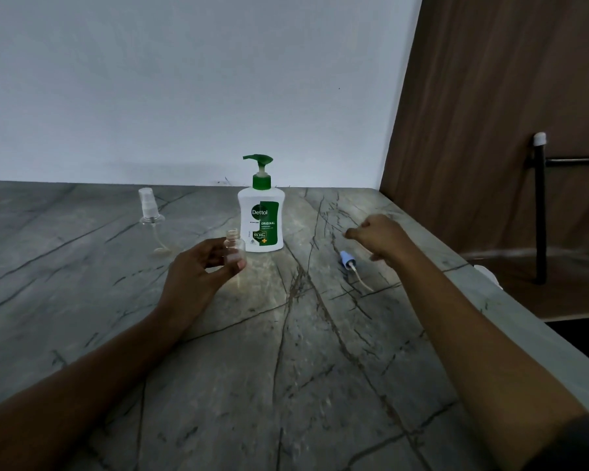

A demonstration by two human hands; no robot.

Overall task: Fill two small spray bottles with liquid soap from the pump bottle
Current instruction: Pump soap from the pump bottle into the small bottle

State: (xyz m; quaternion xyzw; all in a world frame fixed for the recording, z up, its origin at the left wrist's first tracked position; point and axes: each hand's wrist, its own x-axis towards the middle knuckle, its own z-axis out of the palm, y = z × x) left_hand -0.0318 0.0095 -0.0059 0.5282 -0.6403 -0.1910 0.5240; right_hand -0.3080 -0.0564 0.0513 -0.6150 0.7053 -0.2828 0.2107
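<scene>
A white pump bottle (261,219) with a green pump head stands upright at the back middle of the marble table (286,351). My left hand (198,273) grips a small clear spray bottle (234,248) with its neck uncapped, held just left of the pump bottle. A blue spray cap with a dip tube (351,266) lies on the table to the right. My right hand (378,237) hovers above and beyond that cap, fingers loosely curled, holding nothing. A second clear spray bottle (152,220) with its sprayer fitted stands at the back left.
A white wall runs behind the table. A brown wooden panel (490,113) and a black metal frame (541,212) stand past the table's right edge.
</scene>
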